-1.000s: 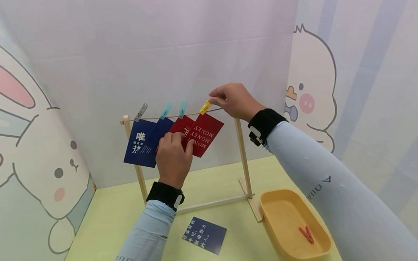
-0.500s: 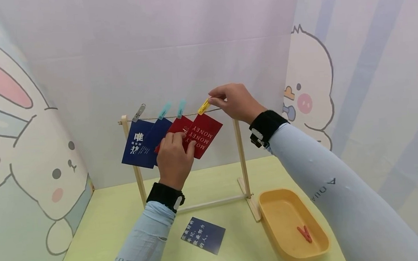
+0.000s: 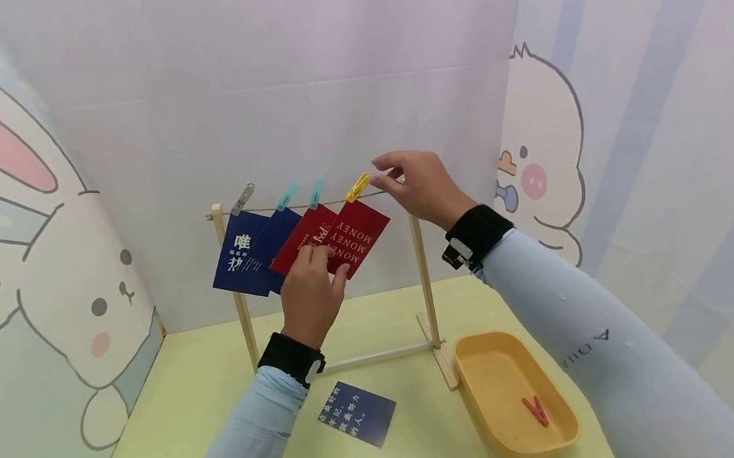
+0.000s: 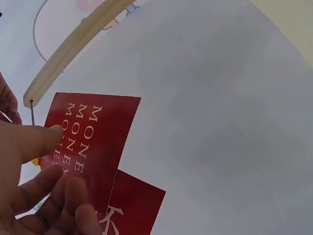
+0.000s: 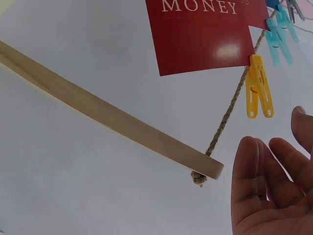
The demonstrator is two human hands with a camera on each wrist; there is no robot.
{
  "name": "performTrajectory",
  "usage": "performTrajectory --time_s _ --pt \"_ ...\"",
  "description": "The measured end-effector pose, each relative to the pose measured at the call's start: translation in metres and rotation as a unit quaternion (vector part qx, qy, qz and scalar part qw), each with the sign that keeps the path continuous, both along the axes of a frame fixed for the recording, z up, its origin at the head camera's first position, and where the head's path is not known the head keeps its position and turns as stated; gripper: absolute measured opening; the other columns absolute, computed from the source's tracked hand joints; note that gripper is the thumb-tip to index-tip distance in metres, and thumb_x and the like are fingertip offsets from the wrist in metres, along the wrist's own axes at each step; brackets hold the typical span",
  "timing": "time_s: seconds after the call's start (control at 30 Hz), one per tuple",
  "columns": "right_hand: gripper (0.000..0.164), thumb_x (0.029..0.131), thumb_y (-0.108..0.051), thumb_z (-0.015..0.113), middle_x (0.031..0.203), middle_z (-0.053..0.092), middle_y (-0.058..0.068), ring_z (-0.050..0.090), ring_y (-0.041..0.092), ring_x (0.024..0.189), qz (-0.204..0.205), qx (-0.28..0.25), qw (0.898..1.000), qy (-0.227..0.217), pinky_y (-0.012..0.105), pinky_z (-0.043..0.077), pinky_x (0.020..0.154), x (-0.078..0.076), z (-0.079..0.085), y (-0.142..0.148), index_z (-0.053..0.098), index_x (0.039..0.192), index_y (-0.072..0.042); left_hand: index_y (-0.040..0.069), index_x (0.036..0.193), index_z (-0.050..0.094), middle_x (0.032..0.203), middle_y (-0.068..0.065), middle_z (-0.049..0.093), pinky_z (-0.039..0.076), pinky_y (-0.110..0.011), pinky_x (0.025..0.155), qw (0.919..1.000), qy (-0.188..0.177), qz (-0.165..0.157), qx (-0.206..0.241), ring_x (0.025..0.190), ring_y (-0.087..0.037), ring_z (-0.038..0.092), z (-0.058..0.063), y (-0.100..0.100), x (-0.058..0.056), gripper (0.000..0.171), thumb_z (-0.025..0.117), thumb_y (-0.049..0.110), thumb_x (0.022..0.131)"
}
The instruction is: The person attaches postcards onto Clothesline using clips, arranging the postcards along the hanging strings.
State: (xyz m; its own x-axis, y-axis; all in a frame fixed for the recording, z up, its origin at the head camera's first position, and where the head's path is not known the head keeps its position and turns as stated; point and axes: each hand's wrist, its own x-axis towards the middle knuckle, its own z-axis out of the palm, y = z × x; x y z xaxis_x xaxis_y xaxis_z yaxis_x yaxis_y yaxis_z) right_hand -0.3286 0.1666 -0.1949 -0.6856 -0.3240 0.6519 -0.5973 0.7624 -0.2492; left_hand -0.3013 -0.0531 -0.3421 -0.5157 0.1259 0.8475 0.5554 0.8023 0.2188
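Note:
A red card printed with MONEY (image 3: pixel 360 238) hangs from the string by a yellow clothespin (image 3: pixel 358 187). In the right wrist view that clothespin (image 5: pixel 259 85) stands apart from my right hand (image 5: pixel 274 181), whose fingers are relaxed. The head view puts my right hand (image 3: pixel 423 186) just right of it. My left hand (image 3: pixel 313 297) is in front of the lower part of the two red cards. The left wrist view has my left hand (image 4: pixel 39 181) with thumb and fingers apart over the MONEY card (image 4: pixel 93 132), pinching nothing; whether the fingertips touch it I cannot tell.
Two blue cards (image 3: pixel 240 253) and another red card (image 3: pixel 301 236) hang leftward under grey and teal clothespins (image 3: pixel 318 191). The string spans a wooden frame (image 3: pixel 424 281). A blue card (image 3: pixel 359 414) lies on the table; a yellow tray (image 3: pixel 506 388) holds a red clothespin (image 3: pixel 535 411).
My right hand has let go of the yellow clothespin and drawn slightly right. My left hand has slid down the red cards, uncovering more of them.

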Motion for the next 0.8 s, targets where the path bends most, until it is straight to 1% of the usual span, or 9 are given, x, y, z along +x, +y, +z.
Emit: performTrajectory --time_s 0.1,0.17,0.33,0.43,0.57,0.67,0.73,0.8 --pt "0.04 0.09 -0.038 0.063 0.119 0.062 -0.001 0.055 0.007 0.092 -0.003 -0.013 1.0 0.011 0.028 0.054 0.073 0.004 -0.004 0.001 0.062 0.123 -0.016 0.006 0.108 0.06 0.097 -0.008 0.059 0.054 -0.048 0.077 0.9999 -0.01 -0.004 -0.012 0.082 -0.019 0.058 -0.006 0.002 0.004 0.04 0.075 0.03 0.08" --pt "0.039 0.09 -0.037 0.064 0.119 0.062 -0.001 0.056 0.007 0.091 -0.001 -0.017 1.0 0.022 0.028 0.054 0.074 0.007 -0.007 0.002 0.062 0.122 -0.016 0.007 0.108 0.06 0.097 -0.008 0.06 0.053 -0.047 0.077 0.9996 -0.02 -0.007 -0.021 0.083 -0.019 0.058 -0.01 0.003 0.007 0.04 0.075 0.031 0.08" --pt "0.038 0.089 -0.037 0.065 0.117 0.061 -0.001 0.055 0.007 0.091 0.0 -0.006 0.999 0.044 0.027 0.053 0.076 0.016 -0.02 0.008 0.064 0.119 -0.015 0.007 0.107 0.061 0.098 -0.009 0.058 0.054 -0.042 0.078 0.9977 -0.052 -0.023 -0.038 0.082 -0.018 0.059 -0.019 0.005 0.013 0.042 0.078 0.03 0.077" --pt "0.037 0.088 -0.037 0.066 0.116 0.062 -0.001 0.055 0.007 0.092 0.005 0.003 0.999 0.038 0.028 0.054 0.075 0.021 -0.031 0.012 0.065 0.118 -0.016 0.008 0.106 0.061 0.098 -0.008 0.057 0.055 -0.038 0.077 0.9954 -0.076 -0.03 -0.049 0.08 -0.017 0.059 -0.026 0.003 0.017 0.041 0.079 0.03 0.076" --pt "0.034 0.087 -0.035 0.068 0.111 0.062 -0.001 0.054 0.009 0.09 0.015 0.012 0.999 0.025 0.03 0.054 0.072 0.03 -0.047 0.02 0.066 0.115 -0.016 0.01 0.106 0.062 0.098 -0.007 0.057 0.056 -0.034 0.074 0.9919 -0.107 -0.025 -0.063 0.079 -0.016 0.06 -0.035 0.003 0.021 0.04 0.079 0.032 0.076" --pt "0.034 0.087 -0.034 0.068 0.108 0.062 -0.001 0.053 0.012 0.09 0.013 0.022 1.0 0.016 0.031 0.054 0.071 0.037 -0.06 0.027 0.066 0.115 -0.016 0.01 0.105 0.062 0.099 -0.007 0.057 0.056 -0.033 0.072 0.9898 -0.121 -0.024 -0.072 0.081 -0.016 0.06 -0.041 0.005 0.026 0.039 0.078 0.032 0.077" --pt "0.032 0.087 -0.034 0.068 0.105 0.062 -0.002 0.052 0.014 0.089 0.01 0.022 1.0 0.008 0.032 0.054 0.071 0.042 -0.069 0.03 0.066 0.113 -0.016 0.009 0.104 0.062 0.099 -0.008 0.057 0.056 -0.032 0.072 0.9882 -0.127 -0.03 -0.081 0.082 -0.016 0.06 -0.046 0.007 0.028 0.039 0.079 0.031 0.077" --pt "0.031 0.087 -0.032 0.069 0.105 0.062 -0.002 0.053 0.015 0.09 0.01 0.02 1.0 0.001 0.032 0.055 0.071 0.045 -0.077 0.032 0.066 0.113 -0.016 0.01 0.104 0.063 0.099 -0.007 0.056 0.056 -0.031 0.073 0.9864 -0.133 -0.035 -0.091 0.083 -0.015 0.059 -0.051 0.009 0.03 0.038 0.078 0.032 0.077"
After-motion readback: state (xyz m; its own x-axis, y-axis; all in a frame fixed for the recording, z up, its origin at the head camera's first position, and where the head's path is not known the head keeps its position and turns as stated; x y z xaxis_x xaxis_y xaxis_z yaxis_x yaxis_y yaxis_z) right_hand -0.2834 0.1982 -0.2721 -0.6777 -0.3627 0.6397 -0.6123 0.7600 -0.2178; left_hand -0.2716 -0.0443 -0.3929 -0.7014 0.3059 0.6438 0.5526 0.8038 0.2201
